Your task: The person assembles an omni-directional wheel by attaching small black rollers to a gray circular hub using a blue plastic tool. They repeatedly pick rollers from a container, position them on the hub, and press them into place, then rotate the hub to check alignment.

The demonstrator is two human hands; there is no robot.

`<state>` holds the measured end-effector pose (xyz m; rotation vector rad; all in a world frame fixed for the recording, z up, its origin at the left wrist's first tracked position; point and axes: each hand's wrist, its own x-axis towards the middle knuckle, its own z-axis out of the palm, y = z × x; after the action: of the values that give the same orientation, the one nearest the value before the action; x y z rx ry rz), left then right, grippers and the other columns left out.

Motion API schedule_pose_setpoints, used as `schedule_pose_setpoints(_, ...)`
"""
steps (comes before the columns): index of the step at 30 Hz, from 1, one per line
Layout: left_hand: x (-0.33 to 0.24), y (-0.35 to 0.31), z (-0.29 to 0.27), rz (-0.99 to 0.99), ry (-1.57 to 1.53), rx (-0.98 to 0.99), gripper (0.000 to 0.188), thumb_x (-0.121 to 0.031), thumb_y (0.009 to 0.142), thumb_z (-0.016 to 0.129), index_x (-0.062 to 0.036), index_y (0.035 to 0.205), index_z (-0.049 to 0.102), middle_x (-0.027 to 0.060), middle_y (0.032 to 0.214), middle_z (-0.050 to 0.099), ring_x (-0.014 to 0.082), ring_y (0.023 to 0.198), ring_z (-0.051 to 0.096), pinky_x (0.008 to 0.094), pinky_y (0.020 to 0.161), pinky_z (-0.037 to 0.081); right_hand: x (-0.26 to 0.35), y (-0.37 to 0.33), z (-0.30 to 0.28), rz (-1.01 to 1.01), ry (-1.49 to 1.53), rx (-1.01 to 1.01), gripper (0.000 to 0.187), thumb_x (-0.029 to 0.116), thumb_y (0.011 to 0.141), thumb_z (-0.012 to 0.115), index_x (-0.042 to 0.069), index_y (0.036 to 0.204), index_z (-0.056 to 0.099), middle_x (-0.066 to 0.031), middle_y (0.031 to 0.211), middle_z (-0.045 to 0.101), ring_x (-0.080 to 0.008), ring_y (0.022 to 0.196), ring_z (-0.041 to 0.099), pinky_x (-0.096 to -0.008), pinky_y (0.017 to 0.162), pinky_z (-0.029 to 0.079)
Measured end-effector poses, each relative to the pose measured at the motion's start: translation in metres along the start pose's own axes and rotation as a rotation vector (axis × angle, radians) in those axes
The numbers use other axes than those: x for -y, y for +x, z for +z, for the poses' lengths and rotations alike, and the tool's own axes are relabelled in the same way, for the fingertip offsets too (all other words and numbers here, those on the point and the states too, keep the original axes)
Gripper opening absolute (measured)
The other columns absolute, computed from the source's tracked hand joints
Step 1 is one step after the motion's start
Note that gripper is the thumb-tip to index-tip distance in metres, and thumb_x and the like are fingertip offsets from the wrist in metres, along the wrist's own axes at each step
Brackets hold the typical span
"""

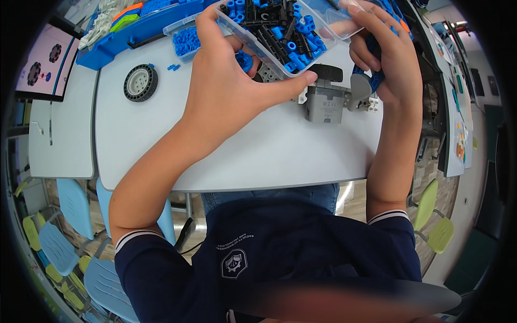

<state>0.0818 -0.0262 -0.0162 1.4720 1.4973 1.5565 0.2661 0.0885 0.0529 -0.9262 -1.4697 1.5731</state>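
My left hand [229, 91] grips a clear plastic box [257, 49], its thumb along the near side. Blue and black building-set connector pegs [291, 37] fill the box. At the upper right, my right hand [390, 48] is closed with its thumb and fingers on a clear plastic lid [342, 29] beside the box. Against that hand's lower fingers is a blue and grey curved part [363, 83]; whether it is held I cannot tell. Below the box stands a grey block-shaped module [324, 105] with a black wheel [327, 72] behind it, partly covered.
A black-tyred wheel [141, 83] lies on the white table [258, 156], near a few loose blue pegs [173, 67]. Behind them are a small clear box of blue pieces [186, 42] and a blue parts tray [145, 27]. A screen [46, 59] stands far left.
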Motion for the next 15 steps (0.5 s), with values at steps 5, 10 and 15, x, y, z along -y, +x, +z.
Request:
schedule_pose_setpoints(5, 0.002, 0.001, -0.001, -0.046, 0.03, 0.006, 0.101, -0.018, 0.072, 0.095, -0.0034, 0.144, 0.027, 0.0131, 0.115, 0.07, 0.018, 0.104, 0.072, 0.0258, 0.083, 0.057, 0.002, -0.009, 0.019, -0.239, -0.298, -0.146, 0.013, 0.014, 0.1, 0.063, 0.002, 0.106, 0.064, -0.0075, 0.075, 0.072, -0.0008, 0.043, 0.037, -0.0181, 0.04, 0.026)
schedule_pose_setpoints(10, 0.01, 0.007, -0.008, 0.027, -0.156, 0.045, 0.099, -0.014, 0.073, 0.093, -0.0012, 0.148, 0.03, 0.0147, 0.122, 0.067, 0.0198, 0.107, 0.07, 0.0295, 0.088, 0.058, 0.0, -0.014, 0.018, -0.437, -0.293, -0.018, 0.024, 0.023, 0.101, 0.064, 0.001, 0.11, 0.065, -0.0108, 0.079, 0.075, 0.0001, 0.045, 0.039, -0.0168, 0.042, 0.028)
schedule_pose_setpoints(15, 0.024, 0.024, -0.039, 0.082, -0.233, 0.082, 0.106, -0.008, 0.066, 0.092, 0.0032, 0.152, 0.033, 0.015, 0.13, 0.062, 0.0259, 0.116, 0.066, 0.0362, 0.097, 0.055, -0.003, -0.013, 0.013, -0.466, -0.198, 0.096, 0.044, 0.036, 0.107, 0.055, -0.005, 0.122, 0.063, -0.0169, 0.084, 0.076, -0.002, 0.046, 0.04, -0.0172, 0.044, 0.032)
